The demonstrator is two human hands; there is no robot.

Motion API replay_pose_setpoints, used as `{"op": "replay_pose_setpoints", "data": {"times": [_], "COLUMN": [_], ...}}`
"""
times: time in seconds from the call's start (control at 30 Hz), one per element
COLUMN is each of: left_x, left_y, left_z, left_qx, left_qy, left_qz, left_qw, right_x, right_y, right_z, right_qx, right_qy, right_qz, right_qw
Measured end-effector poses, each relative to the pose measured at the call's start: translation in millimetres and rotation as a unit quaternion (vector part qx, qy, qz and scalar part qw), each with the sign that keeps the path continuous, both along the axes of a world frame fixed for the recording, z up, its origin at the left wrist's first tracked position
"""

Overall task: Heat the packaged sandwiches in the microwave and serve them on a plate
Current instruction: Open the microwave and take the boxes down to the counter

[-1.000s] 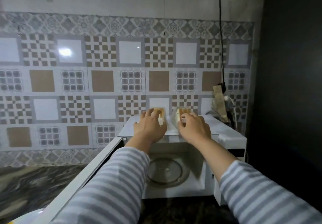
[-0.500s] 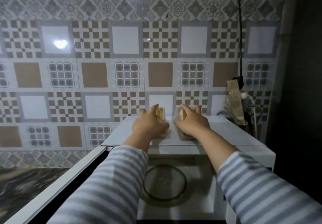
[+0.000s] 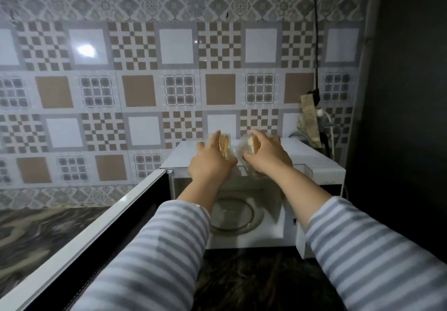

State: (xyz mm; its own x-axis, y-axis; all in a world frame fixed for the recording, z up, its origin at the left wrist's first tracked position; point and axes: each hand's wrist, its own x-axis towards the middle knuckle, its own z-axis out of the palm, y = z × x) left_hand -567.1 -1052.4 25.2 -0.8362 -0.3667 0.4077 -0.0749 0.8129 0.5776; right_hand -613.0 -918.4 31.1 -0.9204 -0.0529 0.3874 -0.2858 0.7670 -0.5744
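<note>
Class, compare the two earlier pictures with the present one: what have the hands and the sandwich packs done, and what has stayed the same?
Each hand, left hand and right hand, now grips its sandwich pack, left pack and right pack, tilting them up off the microwave top. The microwave door stays open, the glass turntable bare.

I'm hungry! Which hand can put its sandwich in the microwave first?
Probably the right hand: its clear plastic sandwich pack sits nearer the white microwave's front edge, and the open door flanks the left arm.
</note>
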Motion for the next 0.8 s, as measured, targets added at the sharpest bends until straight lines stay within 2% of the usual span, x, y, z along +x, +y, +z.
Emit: {"op": "replay_pose_setpoints", "data": {"times": [0.23, 0.43, 0.57, 0.7, 0.8], "left_x": [84, 143, 164, 171, 169], "left_y": [11, 20, 31, 41, 47], "left_z": [-34, -94, -158, -211, -238], "left_qx": [-0.008, -0.005, 0.112, 0.092, 0.102], "left_qy": [0.055, 0.034, 0.043, -0.035, -0.062], "left_qz": [-0.007, -0.002, -0.017, 0.032, 0.038], "left_qw": [0.998, 0.999, 0.993, 0.995, 0.992], "right_x": [89, 143, 164, 174, 169], "right_y": [17, 36, 49, 62, 71], "right_z": [-34, -96, -157, -215, -245], "right_qx": [-0.027, -0.038, -0.065, -0.049, -0.044], "right_qy": [0.042, 0.026, -0.002, -0.037, -0.052], "right_qz": [-0.035, -0.045, -0.044, -0.044, -0.058], "right_qw": [0.998, 0.998, 0.997, 0.997, 0.996]}}
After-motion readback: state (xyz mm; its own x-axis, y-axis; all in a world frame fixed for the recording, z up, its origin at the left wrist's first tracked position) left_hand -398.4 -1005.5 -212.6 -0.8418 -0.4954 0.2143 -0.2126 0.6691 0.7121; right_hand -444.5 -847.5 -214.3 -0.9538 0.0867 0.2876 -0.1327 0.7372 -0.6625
